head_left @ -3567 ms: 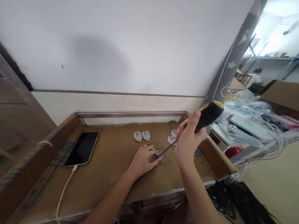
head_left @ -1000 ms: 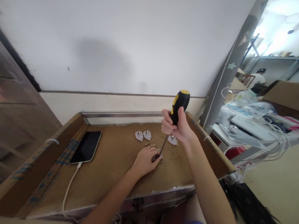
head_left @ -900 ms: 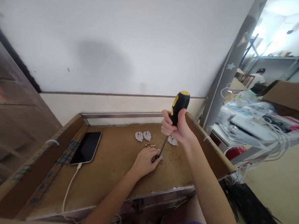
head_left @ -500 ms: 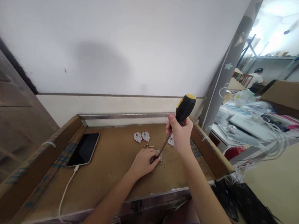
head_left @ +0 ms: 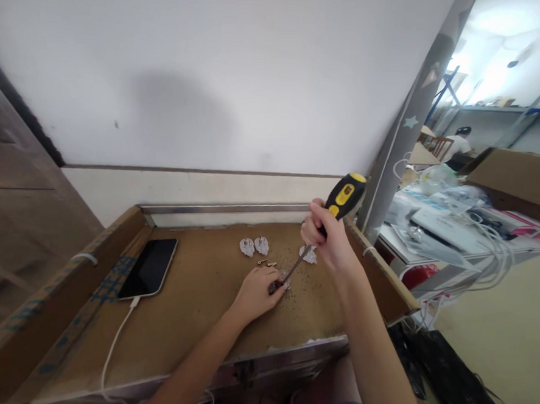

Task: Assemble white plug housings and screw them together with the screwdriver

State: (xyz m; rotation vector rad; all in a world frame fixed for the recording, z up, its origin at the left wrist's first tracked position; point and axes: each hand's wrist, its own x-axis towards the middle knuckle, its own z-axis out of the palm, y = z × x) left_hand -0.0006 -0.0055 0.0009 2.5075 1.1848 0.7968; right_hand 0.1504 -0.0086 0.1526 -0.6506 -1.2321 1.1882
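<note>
Brown cardboard over the bench [head_left: 184, 328], turned up into walls along the left and right edges, with a metal strip [head_left: 233, 209] at the far edge and a white wall [head_left: 212, 101] beyond. Near the left edge, a dark-screened phone [head_left: 149, 269], with a white cable [head_left: 117, 345] running from it toward the near edge. Toward the far edge, around its middle, two clear plug pieces [head_left: 261, 245] side by side, pins up; closer to the far right corner, a third plug piece [head_left: 309, 254]. Between these and the left hand [head_left: 258, 291], small brass-coloured parts [head_left: 271, 264]; to its right, scattered dark crumbs [head_left: 304, 284]. Past the right edge, a grey post [head_left: 400, 124], a heap of plastic bags [head_left: 439, 176] and, farther back, a person [head_left: 459, 143] in a white top. In the right hand [head_left: 329, 236], fully wrapped around the handle, a black-and-yellow screwdriver [head_left: 344, 197] — tilted, shaft slanting down to the left hand. In the left hand, low on the cardboard, with bent fingers and thumb drawn close, a clear piece [head_left: 287, 282] at the fingertips. Mostly covered, that piece; impossible to tell exactly where on it the screwdriver tip meets. Too small to make out, the dark patch beside the left thumb. Cut off at the bottom, both forearms.
</note>
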